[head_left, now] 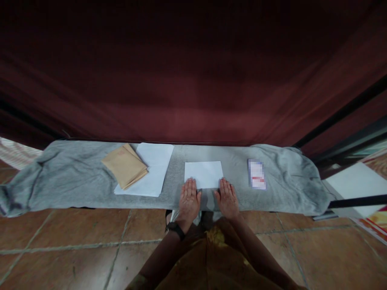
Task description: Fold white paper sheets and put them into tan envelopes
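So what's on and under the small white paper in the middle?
The left hand and right hand cover the near corners of the white paper with their fingers. Grey cloth shows all around it; whatever lies directly beneath is covered, though probably more cloth.

Your one view comes from the camera on your head, facing forward and steeply down over your left hand (189, 203) and right hand (229, 200), which fall just below the centre. It sits far enough above for you to see nearly the whole grey cloth (237, 169) across its width, with tiled floor (320, 249) below and a dark red surface (193, 92) filling the upper part.
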Demonstrator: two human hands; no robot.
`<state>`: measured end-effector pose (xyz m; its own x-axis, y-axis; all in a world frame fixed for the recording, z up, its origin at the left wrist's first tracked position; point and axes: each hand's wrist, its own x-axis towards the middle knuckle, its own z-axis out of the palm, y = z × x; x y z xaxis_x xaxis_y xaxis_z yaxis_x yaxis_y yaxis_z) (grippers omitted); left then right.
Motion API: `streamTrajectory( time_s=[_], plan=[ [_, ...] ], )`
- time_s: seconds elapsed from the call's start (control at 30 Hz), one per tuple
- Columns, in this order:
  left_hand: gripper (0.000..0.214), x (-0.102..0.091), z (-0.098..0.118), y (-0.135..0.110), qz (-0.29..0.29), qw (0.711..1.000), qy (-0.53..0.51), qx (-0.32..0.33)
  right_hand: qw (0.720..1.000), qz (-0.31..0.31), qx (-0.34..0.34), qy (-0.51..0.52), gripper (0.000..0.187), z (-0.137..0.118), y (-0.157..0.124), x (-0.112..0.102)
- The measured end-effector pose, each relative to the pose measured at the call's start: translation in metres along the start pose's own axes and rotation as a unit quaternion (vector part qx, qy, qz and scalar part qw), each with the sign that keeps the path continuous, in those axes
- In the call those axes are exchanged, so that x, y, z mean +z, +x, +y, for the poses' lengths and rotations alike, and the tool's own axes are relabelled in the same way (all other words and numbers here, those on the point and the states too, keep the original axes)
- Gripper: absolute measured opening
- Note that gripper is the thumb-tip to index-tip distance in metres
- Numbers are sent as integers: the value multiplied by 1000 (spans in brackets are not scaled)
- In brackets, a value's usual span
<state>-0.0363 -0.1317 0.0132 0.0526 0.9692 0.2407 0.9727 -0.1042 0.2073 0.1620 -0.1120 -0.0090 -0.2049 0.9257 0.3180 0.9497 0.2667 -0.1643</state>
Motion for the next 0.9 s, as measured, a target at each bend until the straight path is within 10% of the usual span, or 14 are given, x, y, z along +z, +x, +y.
streamTrajectory(
  time_s=[0.27,0.9],
  plan=[
    [56,18,31,18,-43,996,-30,68,999,-25,20,-1,54,-3,3,-8],
    [56,26,-12,96,-52,999,0,2,997,-47,7,63,46,-43,107,40]
  ],
)
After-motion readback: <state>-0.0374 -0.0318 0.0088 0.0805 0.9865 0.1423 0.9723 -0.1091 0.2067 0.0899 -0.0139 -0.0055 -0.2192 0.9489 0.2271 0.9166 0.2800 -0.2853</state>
